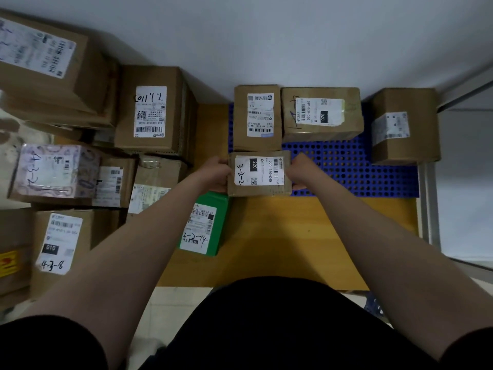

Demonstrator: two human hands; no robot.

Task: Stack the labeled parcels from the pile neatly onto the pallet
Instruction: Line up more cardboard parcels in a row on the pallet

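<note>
— Behind everything was a plain white wall (266,36), right? What was under it?

— A blue pallet (360,172) full of little holes, lying on a yellow board (280,236). Three brown boxes stood in a row at the back of the pallet: a tall box (257,117) on the left, a wide box (321,113) touching it, and a big box (404,125) on the far right, apart from the others.

— And the hands?

— Both hands held one small box (258,173). The left hand (217,173) gripped its left side and the right hand (300,172) gripped its right side, fingers curled around the edges. Its white sticker faced up and had "3-2-2" written on it.

— Where was that small box?

— At the front left corner of the pallet, right in front of the tall box. I could not tell if it was sitting down yet or just above the pallet.

— What about the pile?

— It was on the left. A green box (205,222) lay closest, just below the left hand. More brown boxes (152,110) were heaped beside it, and a pale flowery box (53,172) too.
</note>
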